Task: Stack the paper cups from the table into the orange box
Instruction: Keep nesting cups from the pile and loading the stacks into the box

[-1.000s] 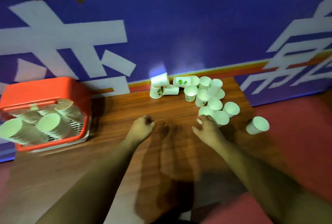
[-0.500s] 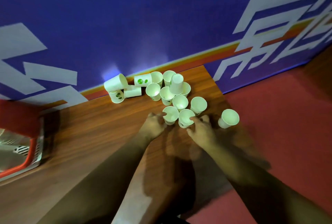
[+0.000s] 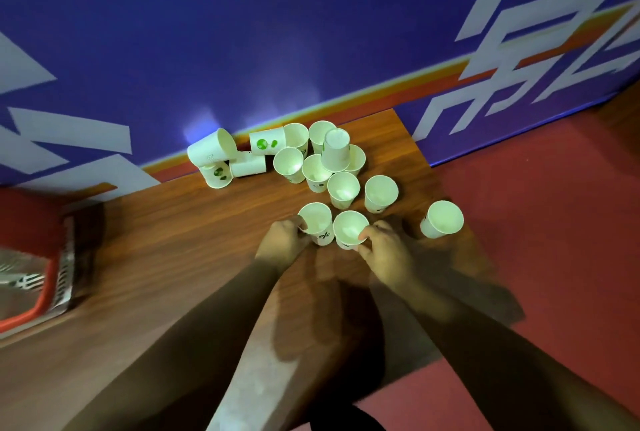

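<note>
Several white paper cups with green prints stand and lie in a cluster [image 3: 322,167] at the far right of the wooden table [image 3: 166,257]. My left hand [image 3: 282,245] grips the nearest left cup [image 3: 316,221] by its side. My right hand [image 3: 384,250] pinches the rim of the cup beside it [image 3: 349,228]. A single cup [image 3: 443,223] stands apart near the table's right edge. Only a corner of the orange box [image 3: 31,306] shows at the far left edge, blurred; its inside is mostly cut off.
A blue wall with white characters and an orange stripe [image 3: 311,32] rises right behind the cups. Red floor [image 3: 540,223] lies past the table's right edge. Bare wood stretches between the cups and the box.
The view swung right, pushing the box almost out of frame. Both hands moved forward from the bare tabletop and closed on the two nearest cups.
</note>
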